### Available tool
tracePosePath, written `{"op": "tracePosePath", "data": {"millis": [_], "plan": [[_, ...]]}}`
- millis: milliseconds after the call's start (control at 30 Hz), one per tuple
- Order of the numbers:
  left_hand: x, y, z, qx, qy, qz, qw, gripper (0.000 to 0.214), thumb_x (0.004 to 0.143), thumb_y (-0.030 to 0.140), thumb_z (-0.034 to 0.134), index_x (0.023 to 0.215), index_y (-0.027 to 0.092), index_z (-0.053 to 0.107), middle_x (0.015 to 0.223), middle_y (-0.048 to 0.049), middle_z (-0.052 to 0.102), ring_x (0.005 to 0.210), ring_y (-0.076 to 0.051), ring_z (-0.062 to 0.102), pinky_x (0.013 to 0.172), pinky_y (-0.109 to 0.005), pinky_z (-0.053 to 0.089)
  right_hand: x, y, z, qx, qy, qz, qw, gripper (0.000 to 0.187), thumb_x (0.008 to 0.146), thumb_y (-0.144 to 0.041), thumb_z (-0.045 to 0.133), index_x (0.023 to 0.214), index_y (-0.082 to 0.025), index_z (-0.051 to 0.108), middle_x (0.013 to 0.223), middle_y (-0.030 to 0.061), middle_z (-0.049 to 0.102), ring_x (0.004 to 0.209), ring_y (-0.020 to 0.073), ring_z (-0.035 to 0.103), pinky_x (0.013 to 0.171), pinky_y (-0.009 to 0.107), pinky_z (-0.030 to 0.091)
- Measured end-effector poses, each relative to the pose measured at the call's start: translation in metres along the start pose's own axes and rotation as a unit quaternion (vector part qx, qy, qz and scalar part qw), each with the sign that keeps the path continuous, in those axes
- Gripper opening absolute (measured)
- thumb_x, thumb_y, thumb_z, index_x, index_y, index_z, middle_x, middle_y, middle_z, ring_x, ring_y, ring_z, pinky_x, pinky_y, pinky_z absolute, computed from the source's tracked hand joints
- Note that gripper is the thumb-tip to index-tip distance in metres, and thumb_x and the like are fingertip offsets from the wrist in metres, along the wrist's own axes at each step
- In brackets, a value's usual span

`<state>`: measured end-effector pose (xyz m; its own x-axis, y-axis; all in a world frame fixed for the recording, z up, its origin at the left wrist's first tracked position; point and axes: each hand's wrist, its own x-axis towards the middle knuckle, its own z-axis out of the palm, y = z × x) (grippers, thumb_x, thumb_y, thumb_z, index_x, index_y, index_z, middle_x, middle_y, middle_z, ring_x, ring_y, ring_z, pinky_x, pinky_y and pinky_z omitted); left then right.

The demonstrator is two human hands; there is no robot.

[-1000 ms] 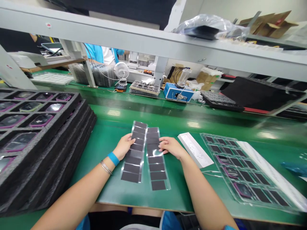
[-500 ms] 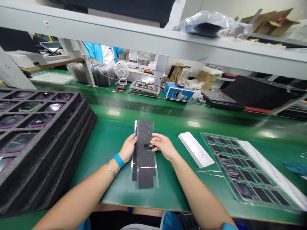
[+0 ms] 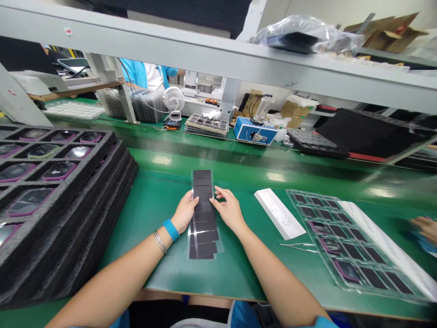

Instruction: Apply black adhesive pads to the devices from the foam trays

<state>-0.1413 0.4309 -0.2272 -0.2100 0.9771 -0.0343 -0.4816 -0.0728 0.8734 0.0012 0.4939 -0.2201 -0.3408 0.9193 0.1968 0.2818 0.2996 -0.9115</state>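
Upright in front of me is a stack of long clear strips with black rectangular stickers [image 3: 205, 214], their lower ends fanned out. My left hand [image 3: 184, 209] grips the left edge, thumb on the front face. At the right edge, my right hand [image 3: 228, 205] has its thumb against the strips and its fingers curled by the side. What lies behind the strips is hidden. To the right rest a white block with small black specks [image 3: 280, 214], tweezers [image 3: 299, 247] and a clear tray [image 3: 336, 237] holding black rectangles and a few purple-rimmed parts.
Tall stacked black foam trays [image 3: 68, 200] with purple-rimmed parts stand at left. Another person's hand [image 3: 426, 228] is at the far right edge. Beyond the green table [image 3: 239, 273] are a small white fan [image 3: 173, 98] and a blue box [image 3: 254, 131]. A grey shelf beam [image 3: 205, 50] crosses above.
The strips have been drawn together into a neater stack and shifted slightly left. My right thumb has come to their edge. Another person's hand has appeared at far right.
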Motion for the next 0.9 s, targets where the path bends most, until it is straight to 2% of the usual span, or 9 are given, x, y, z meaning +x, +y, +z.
{"op": "tracePosePath", "data": {"millis": [67, 167, 233, 433, 567, 633, 767, 900], "plan": [[0.000, 0.000, -0.001, 0.003, 0.004, 0.005, 1.000, 0.040, 0.071, 0.032, 0.068, 0.105, 0.015, 0.058, 0.109, -0.0093, 0.065, 0.100, -0.024, 0.060, 0.091, -0.037, 0.044, 0.000, 0.001, -0.001, 0.018, 0.002, 0.023, 1.000, 0.053, 0.069, -0.032, 0.067, 0.120, -0.023, 0.057, 0.106, 0.0068, 0.057, 0.090, 0.0184, 0.056, 0.068, 0.029, 0.054], [0.001, -0.002, -0.002, 0.013, 0.020, 0.015, 1.000, 0.036, 0.072, 0.033, 0.066, 0.102, 0.015, 0.058, 0.105, -0.0081, 0.066, 0.097, -0.023, 0.060, 0.089, -0.036, 0.044, -0.003, 0.002, 0.000, 0.105, -0.080, 0.113, 0.985, 0.062, 0.070, -0.031, 0.066, 0.129, -0.021, 0.047, 0.090, 0.0028, 0.061, 0.074, 0.0142, 0.057, 0.058, 0.025, 0.050], [0.002, -0.003, -0.002, 0.009, 0.036, 0.029, 0.999, 0.034, 0.072, 0.032, 0.066, 0.101, 0.015, 0.057, 0.103, -0.0069, 0.066, 0.098, -0.022, 0.059, 0.089, -0.035, 0.043, -0.007, 0.002, 0.003, 0.133, -0.119, 0.137, 0.974, 0.062, 0.070, -0.027, 0.065, 0.128, -0.019, 0.045, 0.078, -0.0010, 0.059, 0.063, 0.0109, 0.054, 0.052, 0.021, 0.045], [0.003, -0.002, -0.002, 0.013, 0.074, 0.054, 0.996, 0.029, 0.072, 0.030, 0.062, 0.097, 0.017, 0.057, 0.099, -0.0045, 0.066, 0.097, -0.021, 0.059, 0.089, -0.033, 0.043, -0.016, 0.000, 0.011, 0.145, -0.146, 0.126, 0.971, 0.059, 0.066, -0.021, 0.063, 0.124, -0.020, 0.049, 0.075, -0.0033, 0.055, 0.060, 0.0096, 0.053, 0.054, 0.021, 0.041], [0.004, -0.001, -0.003, 0.013, 0.074, 0.062, 0.995, 0.028, 0.073, 0.028, 0.061, 0.098, 0.017, 0.056, 0.097, -0.0039, 0.065, 0.094, -0.020, 0.059, 0.089, -0.033, 0.043, -0.016, 0.001, 0.010, 0.136, -0.143, 0.111, 0.974, 0.066, 0.062, -0.016, 0.066, 0.125, -0.020, 0.048, 0.077, -0.0043, 0.053, 0.060, 0.0075, 0.051, 0.060, 0.021, 0.044], [0.005, -0.001, -0.003, 0.012, 0.068, 0.062, 0.996, 0.029, 0.073, 0.027, 0.061, 0.100, 0.017, 0.056, 0.098, -0.0041, 0.065, 0.095, -0.020, 0.060, 0.090, -0.033, 0.043, -0.016, 0.001, 0.009, 0.137, -0.146, 0.109, 0.974, 0.064, 0.063, -0.018, 0.067, 0.124, -0.020, 0.049, 0.075, -0.0044, 0.053, 0.060, 0.0074, 0.051, 0.060, 0.021, 0.044], [0.004, 0.002, -0.003, 0.015, 0.043, 0.063, 0.997, 0.039, 0.074, 0.028, 0.062, 0.110, 0.018, 0.055, 0.106, -0.0064, 0.065, 0.100, -0.022, 0.059, 0.094, -0.036, 0.041, -0.015, 0.001, 0.006, 0.144, -0.143, 0.136, 0.970, 0.049, 0.071, -0.027, 0.064, 0.118, -0.020, 0.055, 0.072, -0.0032, 0.056, 0.062, 0.0101, 0.054, 0.055, 0.022, 0.047], [0.006, 0.002, -0.007, 0.069, 0.039, 0.067, 0.995, 0.060, 0.074, 0.027, 0.062, 0.130, 0.017, 0.044, 0.119, -0.0093, 0.060, 0.109, -0.023, 0.055, 0.099, -0.038, 0.038, -0.013, 0.004, 0.003, 0.135, -0.132, 0.147, 0.971, 0.050, 0.068, -0.021, 0.063, 0.117, -0.018, 0.055, 0.072, -0.0029, 0.058, 0.060, 0.0101, 0.055, 0.055, 0.024, 0.051]]}}
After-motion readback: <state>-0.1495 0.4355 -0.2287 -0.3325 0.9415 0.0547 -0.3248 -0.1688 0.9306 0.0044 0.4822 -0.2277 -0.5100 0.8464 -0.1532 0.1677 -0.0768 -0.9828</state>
